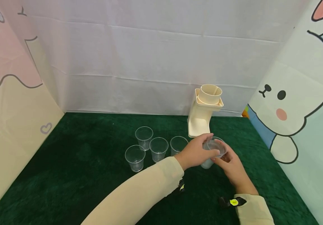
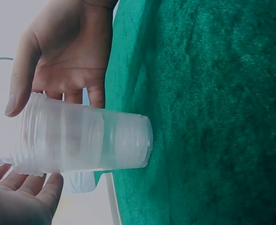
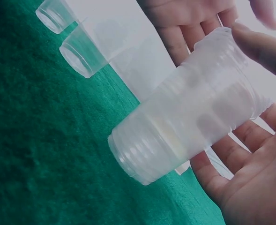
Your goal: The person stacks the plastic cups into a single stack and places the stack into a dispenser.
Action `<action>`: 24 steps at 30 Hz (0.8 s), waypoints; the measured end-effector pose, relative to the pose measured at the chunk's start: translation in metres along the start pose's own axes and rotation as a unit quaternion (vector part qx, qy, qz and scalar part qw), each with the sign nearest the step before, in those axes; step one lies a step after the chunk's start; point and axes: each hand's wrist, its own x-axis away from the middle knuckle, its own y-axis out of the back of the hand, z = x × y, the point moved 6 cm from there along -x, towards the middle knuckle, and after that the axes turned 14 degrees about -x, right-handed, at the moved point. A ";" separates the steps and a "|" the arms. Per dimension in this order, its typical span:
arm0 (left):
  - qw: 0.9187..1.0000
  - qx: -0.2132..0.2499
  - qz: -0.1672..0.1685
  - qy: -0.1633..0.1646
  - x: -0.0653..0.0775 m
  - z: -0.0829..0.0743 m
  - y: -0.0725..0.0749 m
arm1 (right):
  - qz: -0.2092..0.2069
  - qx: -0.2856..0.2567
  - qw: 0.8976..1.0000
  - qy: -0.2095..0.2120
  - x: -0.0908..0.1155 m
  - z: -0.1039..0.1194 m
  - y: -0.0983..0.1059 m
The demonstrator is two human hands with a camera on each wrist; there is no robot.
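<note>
A stack of clear plastic cups (image 1: 207, 164), nested in one another, is held upright between both hands at the right of the table. The left hand (image 1: 198, 151) grips its rim from the left, thumb on the near side and fingers on the far side. From the right, the right hand (image 1: 232, 167) curls thumb and fingers around the upper part. In the left wrist view the stacked rims of the cups (image 2: 86, 138) show at the top, with the narrow base close over the green cloth. The right wrist view shows the stack (image 3: 175, 122) tilted in the picture.
Several single clear cups (image 1: 135, 163) stand upright on the green cloth (image 1: 80, 175) left of the hands. Behind the hands stands a cream-coloured stand (image 1: 199, 125) with a round holder (image 1: 209, 99) on top. White and printed curtains (image 1: 150, 62) enclose the table.
</note>
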 end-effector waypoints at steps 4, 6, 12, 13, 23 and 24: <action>1.000 -0.019 -0.001 0.008 0.000 0.005 -0.001 | 0.000 0.000 1.000 0.003 0.000 0.000 0.000; 1.000 -0.026 -0.001 0.013 0.000 0.007 -0.002 | -0.002 0.001 1.000 0.004 0.000 0.000 0.000; 0.999 -0.035 -0.002 0.021 -0.001 0.011 -0.005 | -0.004 0.001 1.000 0.011 -0.001 0.001 -0.001; 0.999 -0.035 -0.002 0.021 -0.001 0.011 -0.005 | -0.004 0.001 1.000 0.011 -0.001 0.001 -0.001; 0.999 -0.037 0.006 0.023 0.003 0.007 -0.006 | 0.001 0.008 1.000 0.009 -0.001 0.002 0.000; 0.999 -0.038 0.006 0.021 0.004 0.005 -0.006 | 0.001 0.008 1.000 0.009 -0.001 0.002 0.000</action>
